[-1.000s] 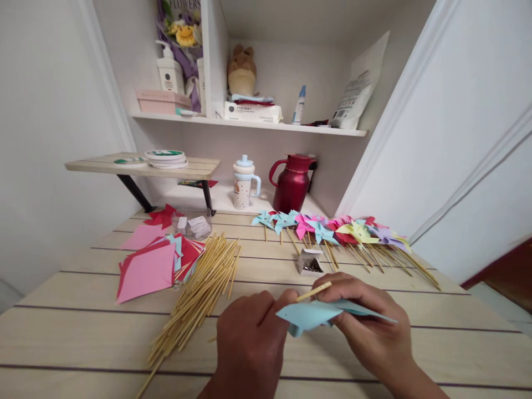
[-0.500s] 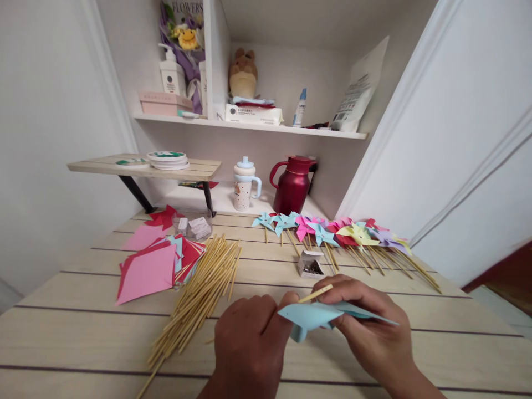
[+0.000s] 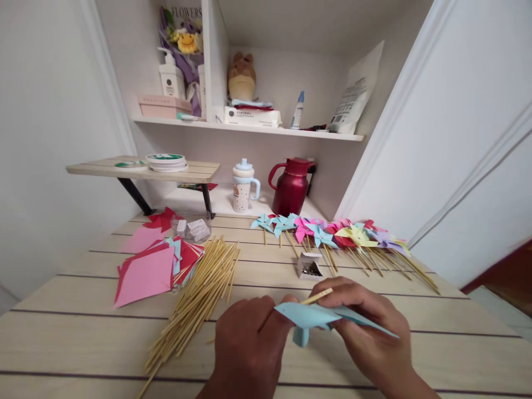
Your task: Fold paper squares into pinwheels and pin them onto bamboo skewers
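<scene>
Low over the wooden table [image 3: 62, 338], both my hands work on a light blue paper pinwheel [image 3: 310, 318]. My right hand [image 3: 366, 330] is closed around the folded blue paper and a thin wooden stick [image 3: 317, 296] that pokes up to the left. My left hand [image 3: 249, 343] is closed, its thumb and fingers pinching the pinwheel's left edge at the centre. What the left fingertips press is hidden.
A pile of wooden sticks [image 3: 195, 296] lies left of my hands, beside a stack of pink and red paper squares [image 3: 152, 269]. A small open box of pins [image 3: 308, 266] sits just beyond. Finished pinwheels [image 3: 332, 235] lie in a row at the right. A red jug [image 3: 292, 185] and a cup [image 3: 244, 185] stand at the back.
Both hands and the blue pinwheel have barely shifted, sinking slightly lower in view. The paper's lower flap now hangs a bit further down. The grip is unchanged.
</scene>
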{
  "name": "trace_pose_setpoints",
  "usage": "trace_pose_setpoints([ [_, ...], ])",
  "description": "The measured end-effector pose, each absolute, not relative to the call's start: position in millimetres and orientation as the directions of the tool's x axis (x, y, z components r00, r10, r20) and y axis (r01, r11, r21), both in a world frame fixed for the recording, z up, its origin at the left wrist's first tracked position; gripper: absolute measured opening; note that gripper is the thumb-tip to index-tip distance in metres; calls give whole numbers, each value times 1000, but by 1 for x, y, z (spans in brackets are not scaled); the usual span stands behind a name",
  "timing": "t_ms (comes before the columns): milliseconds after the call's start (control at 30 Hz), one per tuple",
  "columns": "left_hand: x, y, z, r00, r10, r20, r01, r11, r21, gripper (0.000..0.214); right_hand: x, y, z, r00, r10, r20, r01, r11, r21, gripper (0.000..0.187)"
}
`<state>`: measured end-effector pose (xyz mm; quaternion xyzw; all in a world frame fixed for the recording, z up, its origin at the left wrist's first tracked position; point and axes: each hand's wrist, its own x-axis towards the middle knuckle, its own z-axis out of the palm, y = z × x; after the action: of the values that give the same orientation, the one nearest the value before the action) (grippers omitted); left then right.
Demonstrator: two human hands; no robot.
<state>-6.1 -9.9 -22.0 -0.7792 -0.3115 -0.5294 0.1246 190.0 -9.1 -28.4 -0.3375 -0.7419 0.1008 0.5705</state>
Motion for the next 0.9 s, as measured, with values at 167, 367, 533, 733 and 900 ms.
trace_pose_setpoints([
  [167,-6,-8,-23,238,342,909,613,-779,132,29,192,-10,-29,-158,557,815,429,782,-451,24],
  [367,-9,-9,-21,280,344,896,621,-777,103,27,187,-11,-32,-3,574,819,296,782,-548,25],
  [533,-8,-10,-21,267,367,891,622,-772,131,27,183,-13,-33,85,603,793,228,763,-604,31],
  [733,-9,-9,-19,278,352,894,622,-775,111,25,189,-14,-35,14,597,802,357,746,-561,36],
  [900,-5,-8,-28,210,534,819,489,-783,385,19,193,-11,-33,-34,561,827,400,766,-503,33],
])
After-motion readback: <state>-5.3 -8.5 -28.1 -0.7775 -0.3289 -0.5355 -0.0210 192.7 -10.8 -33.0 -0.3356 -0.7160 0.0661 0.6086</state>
